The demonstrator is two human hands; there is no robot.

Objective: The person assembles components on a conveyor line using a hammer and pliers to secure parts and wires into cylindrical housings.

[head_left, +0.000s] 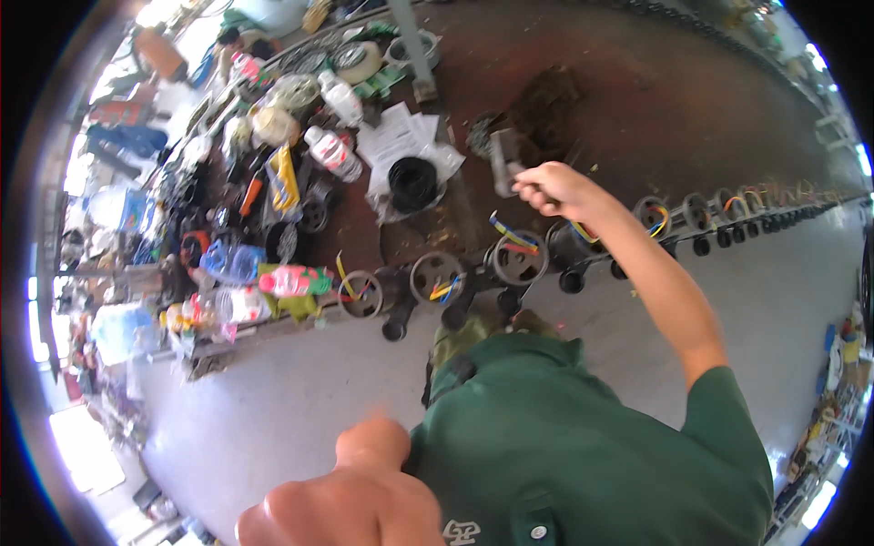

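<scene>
My right hand (557, 187) reaches over the bench, its fingers wrapped round the handle of a hammer. The hammer's grey metal head (502, 159) stands above the bench top. Below that hand, black round housings with coloured wires line the bench edge; a housing (519, 261), a second housing (438, 278) and a third housing (360, 294) are the nearest. Close to the camera, my left hand (350, 496) is raised in front of my body with its knuckles curled. Its fingertips are hidden, so anything inside it cannot be made out.
A coil of black tape or cable (412, 184) lies on plastic beside paper sheets (397, 136). Bottles, including a clear one (333, 154) and a pink-green one (296, 281), crowd the left side. A dark brown heap (544, 111) lies farther back. A metal post (414, 45) rises there.
</scene>
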